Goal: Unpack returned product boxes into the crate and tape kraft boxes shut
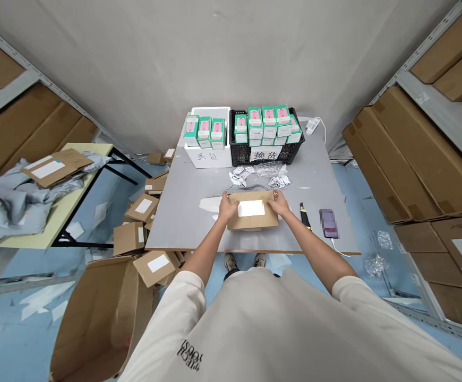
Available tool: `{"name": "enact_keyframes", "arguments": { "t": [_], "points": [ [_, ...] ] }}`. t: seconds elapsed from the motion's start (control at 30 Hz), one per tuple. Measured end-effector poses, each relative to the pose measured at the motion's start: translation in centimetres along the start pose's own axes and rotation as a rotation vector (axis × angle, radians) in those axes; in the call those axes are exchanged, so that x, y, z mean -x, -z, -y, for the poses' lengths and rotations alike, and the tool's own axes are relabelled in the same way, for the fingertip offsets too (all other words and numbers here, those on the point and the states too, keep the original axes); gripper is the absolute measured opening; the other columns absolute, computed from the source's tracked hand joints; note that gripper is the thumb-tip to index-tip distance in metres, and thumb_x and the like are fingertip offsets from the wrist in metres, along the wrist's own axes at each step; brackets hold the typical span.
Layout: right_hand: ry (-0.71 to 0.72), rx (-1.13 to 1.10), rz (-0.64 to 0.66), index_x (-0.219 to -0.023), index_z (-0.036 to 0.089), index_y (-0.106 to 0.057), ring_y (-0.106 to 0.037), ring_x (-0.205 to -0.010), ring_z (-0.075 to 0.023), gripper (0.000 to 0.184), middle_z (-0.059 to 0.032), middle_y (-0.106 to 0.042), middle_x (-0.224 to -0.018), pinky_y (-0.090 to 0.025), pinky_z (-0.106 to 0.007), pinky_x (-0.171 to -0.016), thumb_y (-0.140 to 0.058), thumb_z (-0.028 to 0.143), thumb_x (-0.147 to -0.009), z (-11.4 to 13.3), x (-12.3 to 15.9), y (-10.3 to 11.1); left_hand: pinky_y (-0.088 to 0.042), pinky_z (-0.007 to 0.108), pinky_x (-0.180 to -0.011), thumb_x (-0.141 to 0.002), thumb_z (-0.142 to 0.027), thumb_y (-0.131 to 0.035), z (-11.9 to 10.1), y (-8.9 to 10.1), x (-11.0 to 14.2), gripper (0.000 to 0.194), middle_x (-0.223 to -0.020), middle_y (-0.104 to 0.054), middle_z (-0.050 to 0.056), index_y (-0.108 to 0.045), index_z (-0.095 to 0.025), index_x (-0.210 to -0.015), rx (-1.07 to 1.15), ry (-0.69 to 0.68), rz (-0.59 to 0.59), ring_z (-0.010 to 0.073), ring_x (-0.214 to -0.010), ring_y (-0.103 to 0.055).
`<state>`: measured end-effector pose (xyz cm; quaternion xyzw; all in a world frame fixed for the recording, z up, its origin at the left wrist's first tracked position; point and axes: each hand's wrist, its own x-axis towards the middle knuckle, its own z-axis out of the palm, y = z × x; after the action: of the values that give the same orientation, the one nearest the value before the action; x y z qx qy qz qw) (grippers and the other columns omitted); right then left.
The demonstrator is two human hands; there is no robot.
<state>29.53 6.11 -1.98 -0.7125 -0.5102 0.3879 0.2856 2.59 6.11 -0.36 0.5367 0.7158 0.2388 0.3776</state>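
A brown cardboard box point(253, 220) with a white label on top is held over the front part of the grey table point(191, 212). My left hand point(228, 206) grips its left end, thumb on the top face. At the opposite end, my right hand point(279, 202) is closed on the box's right side. Whether the underside touches the table I cannot tell. Just right of my right hand lies a black and yellow box cutter point(305, 216). Crumpled paper point(279, 181) and clear plastic wrap point(267, 170) lie behind the box.
A white bin point(211, 159) and a black crate point(239, 155) at the back hold green-and-pink boxes. A phone point(328, 223) with a cable lies at right. Parcels point(143, 207) and a big open carton point(95, 318) crowd the floor at left. Shelves of cartons point(406, 154) flank the table.
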Motion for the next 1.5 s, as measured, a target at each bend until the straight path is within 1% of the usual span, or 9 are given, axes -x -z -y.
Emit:
{"name": "enact_keyframes", "arguments": {
  "t": [0.2, 0.33, 0.47, 0.57, 0.77, 0.93, 1.1, 1.3, 1.5],
  "points": [
    [0.051, 0.151, -0.231, -0.146, 0.019, -0.044, -0.063, -0.111, -0.0283, 0.068, -0.0163, -0.061, -0.13, -0.049, -0.039, -0.099, -0.055, 0.051, -0.088, 2.0, 0.2, 1.4, -0.041, 0.043, -0.112, -0.091, -0.046, -0.059, -2.7, 1.3, -0.3, 0.07, -0.139, -0.054, 0.015, -0.037, -0.027, -0.154, -0.086, -0.076, -0.09, 0.0312, -0.13, -0.056],
    [-0.011, 0.249, -0.198, -0.145, 0.019, -0.045, -0.061, -0.113, -0.0308, 0.062, -0.0168, -0.062, -0.13, -0.048, -0.041, -0.097, -0.049, 0.051, -0.093, 2.0, 0.8, 1.9, -0.044, 0.045, -0.107, -0.095, -0.054, -0.05, -2.4, 1.0, -0.3, 0.063, -0.141, -0.053, 0.017, -0.04, -0.025, -0.15, -0.141, -0.014, -0.057, 0.0348, -0.129, -0.056],
    [-0.129, 0.343, -0.111, -0.143, 0.02, -0.046, -0.063, -0.113, -0.0354, 0.06, -0.0169, -0.067, -0.121, -0.048, -0.046, -0.094, -0.046, 0.056, -0.095, 0.5, 1.5, 1.7, -0.046, 0.043, -0.102, -0.097, -0.049, -0.048, -0.4, 0.5, 0.0, 0.059, -0.138, -0.058, 0.017, -0.038, -0.021, -0.148, -0.216, -0.018, 0.01, 0.0333, -0.126, -0.059],
    [-0.195, 0.366, -0.075, -0.142, 0.019, -0.047, -0.063, -0.112, -0.0369, 0.063, -0.0172, -0.069, -0.117, -0.048, -0.046, -0.092, -0.046, 0.06, -0.095, -0.4, 1.6, 1.4, -0.046, 0.045, -0.1, -0.096, -0.045, -0.05, 0.5, 0.2, 0.1, 0.055, -0.134, -0.06, 0.018, -0.041, -0.02, -0.145, -0.31, -0.063, -0.031, 0.035, -0.125, -0.059],
    [-0.069, 0.336, -0.181, -0.145, 0.022, -0.045, -0.058, -0.12, -0.0324, 0.066, -0.016, -0.058, -0.136, -0.048, -0.042, -0.096, -0.055, 0.056, -0.09, -0.4, 0.6, 0.4, -0.044, 0.047, -0.106, -0.094, -0.04, -0.055, -0.4, -0.7, -1.0, 0.057, -0.141, -0.051, 0.019, -0.041, -0.019, -0.145, -0.342, -0.266, -0.13, 0.035, -0.132, -0.05],
    [-0.082, 0.315, -0.229, -0.146, 0.022, -0.044, -0.054, -0.125, -0.033, 0.071, -0.0162, -0.055, -0.138, -0.047, -0.042, -0.098, -0.059, 0.059, -0.087, -0.8, 0.0, -0.3, -0.045, 0.048, -0.104, -0.094, -0.037, -0.057, -0.5, -1.2, -1.7, 0.052, -0.143, -0.049, 0.018, -0.046, -0.021, -0.142, -0.387, -0.29, -0.121, 0.0363, -0.131, -0.049],
    [-0.067, 0.341, -0.231, -0.149, 0.023, -0.042, -0.053, -0.126, -0.0347, 0.076, -0.0156, -0.053, -0.14, -0.046, -0.044, -0.099, -0.064, 0.056, -0.084, -1.2, -0.5, -0.6, -0.043, 0.05, -0.107, -0.091, -0.036, -0.062, 0.2, -1.5, -1.9, 0.066, -0.149, -0.045, 0.019, -0.037, -0.022, -0.15, -0.401, -0.269, -0.115, 0.0374, -0.135, -0.047],
    [0.088, 0.386, -0.197, -0.156, 0.023, -0.036, -0.043, -0.136, -0.0381, 0.077, -0.0148, -0.044, -0.155, -0.037, -0.052, -0.11, -0.06, 0.039, -0.085, -0.3, -1.1, -0.6, -0.037, 0.053, -0.114, -0.088, -0.031, -0.063, -0.3, -1.4, -3.0, 0.079, -0.162, -0.03, 0.021, -0.026, -0.02, -0.158, -0.392, -0.316, -0.048, 0.0407, -0.145, -0.037],
    [0.112, 0.328, -0.166, -0.158, 0.023, -0.031, -0.047, -0.132, -0.0385, 0.079, -0.015, -0.052, -0.149, -0.036, -0.056, -0.11, -0.058, 0.035, -0.084, 1.2, -0.3, -0.3, -0.036, 0.05, -0.115, -0.086, -0.034, -0.064, -1.3, -0.8, -3.0, 0.089, -0.149, -0.046, 0.02, -0.019, -0.021, -0.161, -0.245, -0.236, -0.018, 0.0371, -0.139, -0.044]
  ]
}}
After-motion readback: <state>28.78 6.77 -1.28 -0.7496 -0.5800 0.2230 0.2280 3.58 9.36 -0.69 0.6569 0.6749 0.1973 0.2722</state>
